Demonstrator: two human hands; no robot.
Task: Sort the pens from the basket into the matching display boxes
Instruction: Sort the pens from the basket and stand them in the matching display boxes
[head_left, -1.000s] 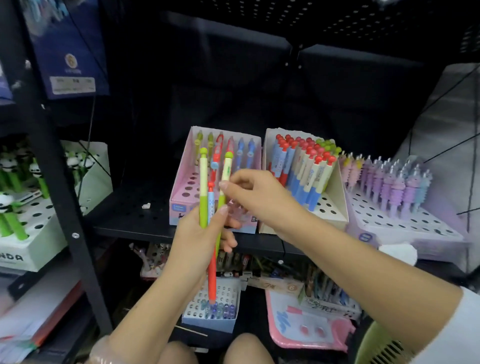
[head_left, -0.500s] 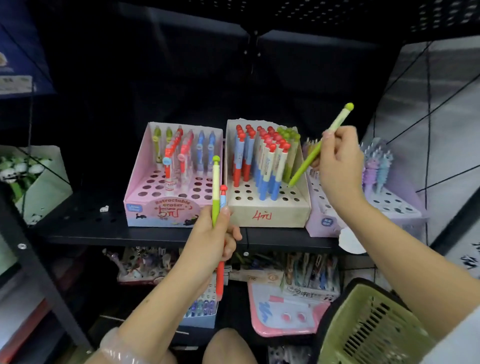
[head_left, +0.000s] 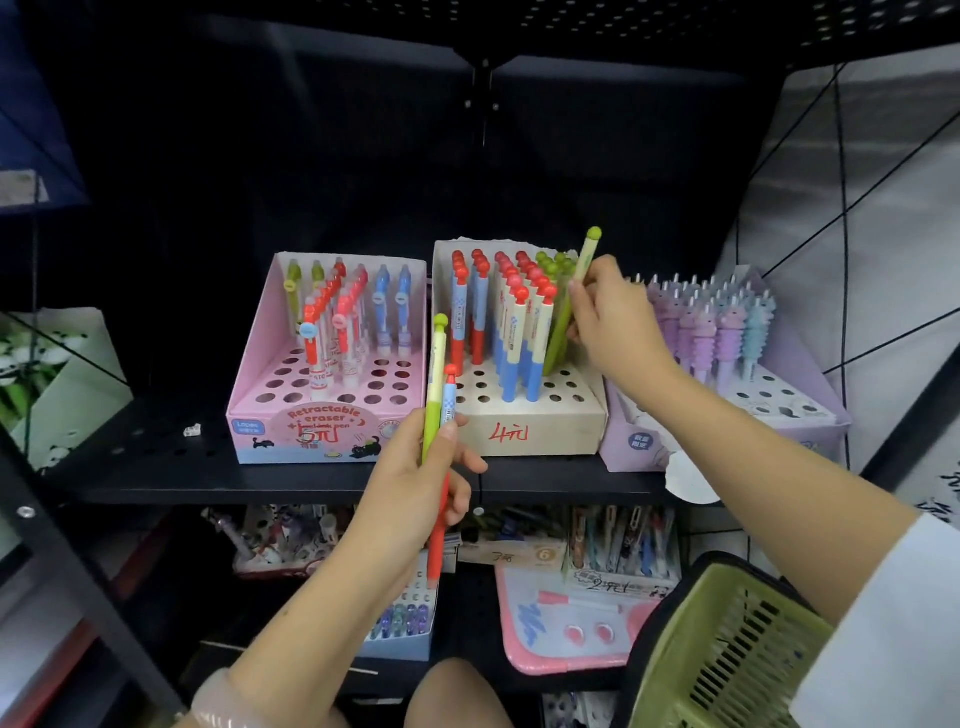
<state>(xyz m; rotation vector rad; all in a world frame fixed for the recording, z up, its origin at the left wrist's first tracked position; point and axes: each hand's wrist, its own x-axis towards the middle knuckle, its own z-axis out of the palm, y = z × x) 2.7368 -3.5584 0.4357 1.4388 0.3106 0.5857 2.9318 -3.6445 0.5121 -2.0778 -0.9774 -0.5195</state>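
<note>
My right hand (head_left: 613, 327) pinches a green pen (head_left: 571, 301), whose lower end is down among the green pens at the right side of the beige display box (head_left: 524, 426). That box holds rows of red-and-blue pens (head_left: 514, 322). My left hand (head_left: 415, 488) grips two pens upright in front of the shelf: a green pen (head_left: 435, 379) and a red pen (head_left: 441, 499). A pink box of retractable eraser pens (head_left: 311, 426) stands left of the beige box. The green basket (head_left: 727, 654) sits at the lower right.
A purple box of lilac pens (head_left: 727, 332) stands right of the beige box on the black shelf (head_left: 156, 457). A panda-print box (head_left: 57, 374) is at the far left. The lower shelf holds more stationery and a pink board (head_left: 571, 623).
My right hand has brought its green pen down from above into the right side of the beige box. My left hand still holds the other two pens.
</note>
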